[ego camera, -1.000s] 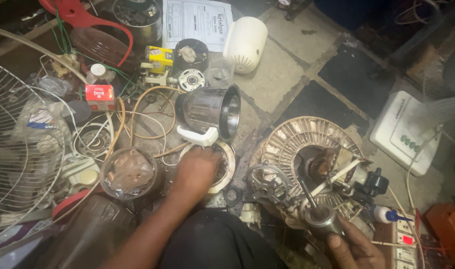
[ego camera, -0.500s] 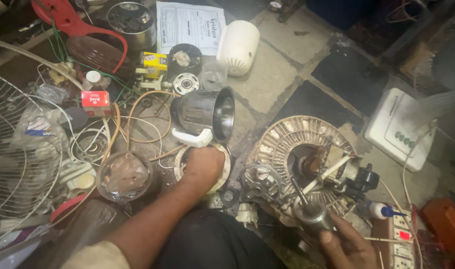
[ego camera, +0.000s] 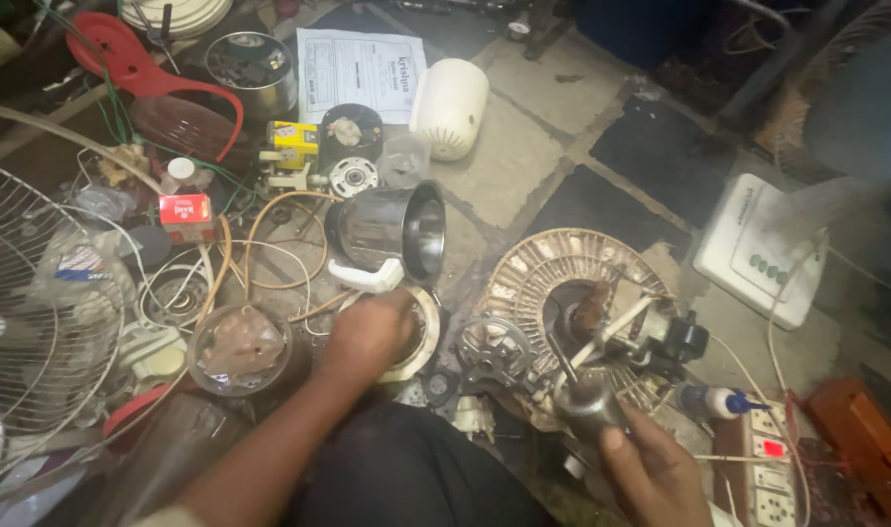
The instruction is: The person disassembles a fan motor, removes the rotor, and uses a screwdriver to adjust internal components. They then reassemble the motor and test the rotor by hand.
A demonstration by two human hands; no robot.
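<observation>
At the far left a wire fan guard [ego camera: 25, 322] lies flat on the stone floor [ego camera: 523, 166], beside loose coils of wire [ego camera: 172, 293] and a clear round cup [ego camera: 238, 346], all pushed aside but within reach. Next comes the left hand [ego camera: 367, 332], palm down with the fingers curled onto a white ring-shaped base [ego camera: 421, 337]; whether the grip actually closes on it or merely presses it I cannot tell, since the back of the hand hides the fingertips. Just behind the hand a steel mixer jar [ego camera: 392, 229] lies on its side, mouth turned to the right, its white handle almost touching the knuckles. Further right a round, dusty ribbed fan motor [ego camera: 562, 278] sits on the floor, apparently opened for work. The right hand [ego camera: 655, 473], at the lower edge, is clamped around a small metal cylinder [ego camera: 587, 400], held upright just in front of the motor, its thin rod pointing up toward the motor's centre.
</observation>
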